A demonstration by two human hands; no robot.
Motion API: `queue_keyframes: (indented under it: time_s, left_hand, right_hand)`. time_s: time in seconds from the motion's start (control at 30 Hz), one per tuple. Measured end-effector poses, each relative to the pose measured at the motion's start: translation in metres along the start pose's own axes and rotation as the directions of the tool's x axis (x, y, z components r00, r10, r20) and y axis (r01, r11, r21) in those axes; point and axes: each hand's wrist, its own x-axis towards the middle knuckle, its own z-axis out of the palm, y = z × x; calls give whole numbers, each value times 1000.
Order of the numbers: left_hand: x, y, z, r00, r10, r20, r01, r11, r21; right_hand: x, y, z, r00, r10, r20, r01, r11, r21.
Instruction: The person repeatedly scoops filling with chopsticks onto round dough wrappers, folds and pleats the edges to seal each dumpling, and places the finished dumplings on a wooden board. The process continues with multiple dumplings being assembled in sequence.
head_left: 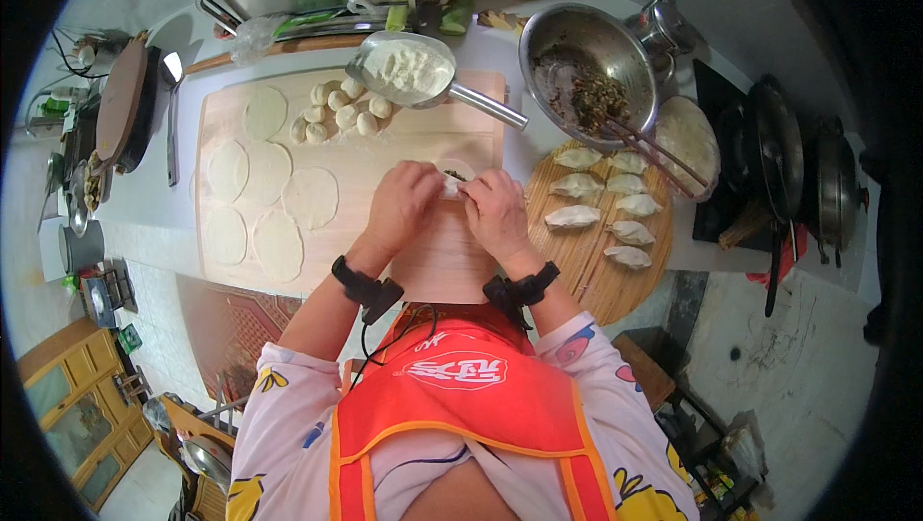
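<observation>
While both hands, left hand (402,206) and right hand (495,213), are pinching a small filled dough wrapper (454,179) together over the pale wooden board (423,136), a round steel bowl (588,69) near the desk's far right edge is holding dark green filling and chopsticks (654,148). A steel scoop (404,69) is carrying flour; folded dumplings (606,199) are lying on a round bamboo mat (586,261).

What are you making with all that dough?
A person is folding a dumpling: the left hand and right hand pinch a filled wrapper together over the wooden board. Flat round wrappers and small dough balls lie on the board beside a scoop of flour. Finished dumplings sit on a round bamboo tray, and a metal bowl of filling holds chopsticks.
</observation>
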Motion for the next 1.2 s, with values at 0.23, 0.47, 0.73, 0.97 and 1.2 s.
queue_keyframes:
  time_s: [0.23, 0.47, 0.73, 0.97, 1.2]
  left_hand:
    - [-12, 0, 6, 991, 6, 136, -13, 999, 50]
    - [-5, -1, 8, 977, -212, -21, 211, 977, -23]
    - [35, -24, 19, 868, -418, 267, 437, 900, -11]
    - [41, -26, 20, 914, -300, 275, 304, 952, 26]
    - [31, -21, 7, 849, -381, 366, 485, 836, -256]
  right_hand:
    - [3, 4, -12, 993, -72, 97, 79, 994, -75]
    - [17, 16, -8, 991, 132, 29, -135, 985, 111]
    - [51, 23, 4, 938, 193, 289, -173, 981, -93]
    - [55, 31, 4, 895, 216, 391, -221, 975, -33]
    - [51, 29, -9, 890, 97, 446, -197, 963, 184]
